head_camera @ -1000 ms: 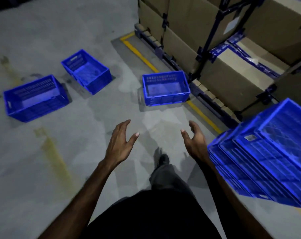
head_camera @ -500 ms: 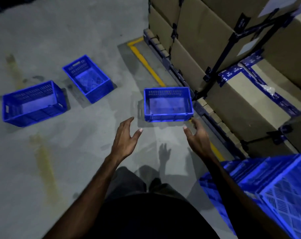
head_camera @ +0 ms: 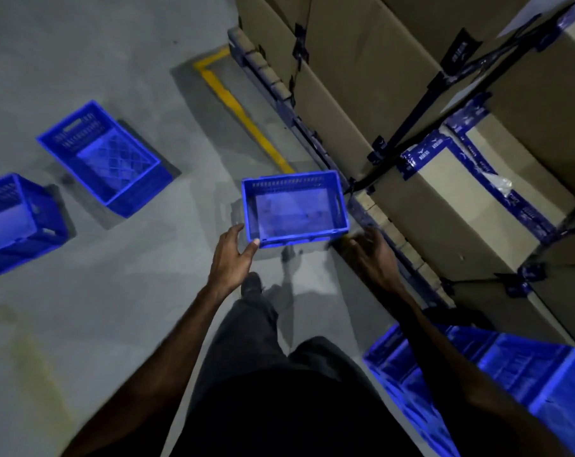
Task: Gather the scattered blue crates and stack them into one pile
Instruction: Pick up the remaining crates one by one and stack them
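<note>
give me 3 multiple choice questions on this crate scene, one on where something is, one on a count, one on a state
1. Where is the nearest loose crate?
A. on top of the cardboard boxes
B. on the floor just ahead of both hands, beside the pallet edge
C. inside another crate

2. How many blue crates lie singly on the floor, apart from the pile?
A. one
B. three
C. five

3. What is the state of the left hand?
A. open, fingertips at the crate's near left corner
B. closed in a fist at the person's side
C. carrying a cardboard box

Answers:
1 B: it sits on the grey floor next to the pallet.
2 B: the nearest one, a second crate and a third crate; the pile is at lower right.
3 A: its fingers are spread at the rim, no closed grip yet; the right hand is also open.
</note>
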{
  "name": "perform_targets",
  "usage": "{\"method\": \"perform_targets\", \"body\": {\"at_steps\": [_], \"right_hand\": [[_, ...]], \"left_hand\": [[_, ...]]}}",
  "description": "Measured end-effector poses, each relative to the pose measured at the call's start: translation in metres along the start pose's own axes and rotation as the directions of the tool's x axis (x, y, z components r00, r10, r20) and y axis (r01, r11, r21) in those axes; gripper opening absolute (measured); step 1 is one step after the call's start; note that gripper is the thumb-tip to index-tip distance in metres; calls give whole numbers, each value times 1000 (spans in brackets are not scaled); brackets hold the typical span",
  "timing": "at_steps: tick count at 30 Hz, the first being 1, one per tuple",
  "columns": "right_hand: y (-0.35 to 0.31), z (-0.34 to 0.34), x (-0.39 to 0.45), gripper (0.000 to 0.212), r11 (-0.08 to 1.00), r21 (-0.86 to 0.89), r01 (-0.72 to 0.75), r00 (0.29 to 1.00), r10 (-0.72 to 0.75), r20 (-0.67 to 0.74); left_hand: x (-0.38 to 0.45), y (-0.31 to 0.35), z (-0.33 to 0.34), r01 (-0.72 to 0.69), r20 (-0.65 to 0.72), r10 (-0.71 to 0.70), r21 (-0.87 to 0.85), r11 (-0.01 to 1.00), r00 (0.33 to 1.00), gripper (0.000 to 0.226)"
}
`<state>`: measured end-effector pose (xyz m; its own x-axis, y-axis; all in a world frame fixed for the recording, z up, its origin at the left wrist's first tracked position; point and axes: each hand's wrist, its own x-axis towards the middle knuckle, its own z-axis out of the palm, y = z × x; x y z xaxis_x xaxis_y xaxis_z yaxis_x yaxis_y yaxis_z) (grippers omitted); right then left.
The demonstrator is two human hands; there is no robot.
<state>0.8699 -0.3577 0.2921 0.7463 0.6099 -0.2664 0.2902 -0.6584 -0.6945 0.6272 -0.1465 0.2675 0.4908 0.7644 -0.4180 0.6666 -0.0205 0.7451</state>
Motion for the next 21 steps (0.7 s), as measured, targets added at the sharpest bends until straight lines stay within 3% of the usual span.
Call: {"method": "perform_targets", "body": {"at_steps": [4,11,16,21], "right_hand": [[1,2,65,23,999,-36,-12,1000,13,20],[75,26,178,33,990,-28,-142,983,144,112],[123,36,245,29,989,-58,-139,970,148,191],[199,71,320,60,971,-152,-187,937,222,269]], "left_hand": [[66,6,5,53,55,-55,25,998,997,64],[153,-4,43,235,3,-235,14,972,972,57],[204,-40,95,268,-16,-268,69,961,963,62],[244,-95,148,354,-32,-353,89,931,935,65]]}}
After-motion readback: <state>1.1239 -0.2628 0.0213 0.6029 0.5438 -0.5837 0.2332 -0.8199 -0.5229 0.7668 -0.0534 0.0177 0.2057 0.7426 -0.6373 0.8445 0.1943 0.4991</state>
